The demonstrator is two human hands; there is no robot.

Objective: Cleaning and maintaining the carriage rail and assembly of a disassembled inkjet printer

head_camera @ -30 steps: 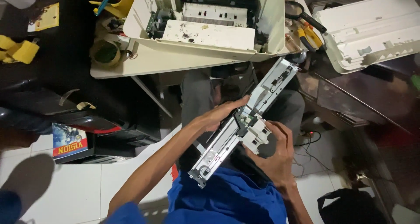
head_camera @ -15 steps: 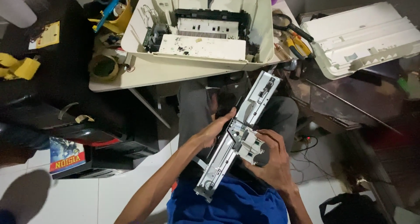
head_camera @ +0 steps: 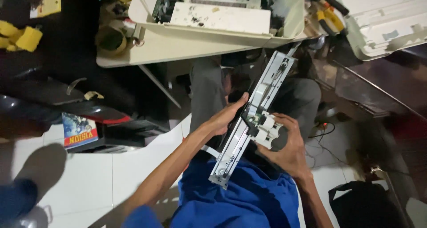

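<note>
I hold a long silver metal rail assembly (head_camera: 262,94) slantwise over my lap, its far end pointing up toward the table. A white plastic carriage block (head_camera: 267,129) sits on the rail near its middle. My left hand (head_camera: 227,117) grips the rail's left edge beside the carriage, thumb up along the metal. My right hand (head_camera: 289,152) cups the carriage block from below and from the right. The rail's near end (head_camera: 220,177) rests above my blue shirt.
An opened cream printer body (head_camera: 213,19) sits on a beige table (head_camera: 155,50). A white cover panel (head_camera: 382,19) lies at the right, tools (head_camera: 327,14) beside it, a tape roll (head_camera: 111,39) at the left. A black bag (head_camera: 364,205) and cables lie on the tiled floor.
The view has shifted down and nearer, so the table sits higher in frame. The rail stays in both hands at much the same slant; my right hand has closed further around the carriage block.
</note>
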